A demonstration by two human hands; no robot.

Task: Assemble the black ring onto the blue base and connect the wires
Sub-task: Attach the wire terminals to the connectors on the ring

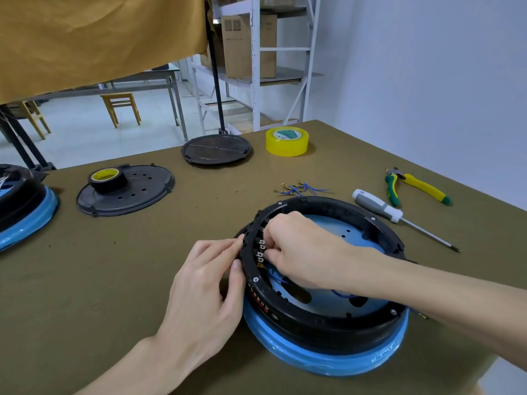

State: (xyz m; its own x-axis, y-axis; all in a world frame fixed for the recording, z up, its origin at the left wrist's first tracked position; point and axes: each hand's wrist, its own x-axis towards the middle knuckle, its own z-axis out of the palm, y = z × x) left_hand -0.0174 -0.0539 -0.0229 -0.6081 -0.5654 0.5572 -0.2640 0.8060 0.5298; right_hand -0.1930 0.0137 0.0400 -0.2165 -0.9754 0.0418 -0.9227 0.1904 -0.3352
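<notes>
Olive-covered table point(119, 280) carries everything; blue base point(328, 357) sits near the front edge, right of centre, with the black ring point(319, 320) already seated on top of it. Step in hand looks like the wiring stage, not ring placement. Left hand point(205, 286) grips the ring's outer left wall, thumb and fingertips curled against the rim to steady it. Right hand point(302, 252) reaches inside the ring, fingers bunched tight at the terminal strip point(261, 250) on the inner left wall, apparently pinching a small connector; the pinched part itself is hidden. Blue wires point(281, 277) trail under that hand across the base floor. Further back: two dark round covers point(134, 201), black tape roll point(108, 181), yellow tape roll point(287, 141), screwdriver point(379, 206), pliers point(413, 186), loose spare leads point(299, 189) just behind the ring. Next move likely calls for pushing the lug fully onto its terminal while the left hand holds the ring firm.
</notes>
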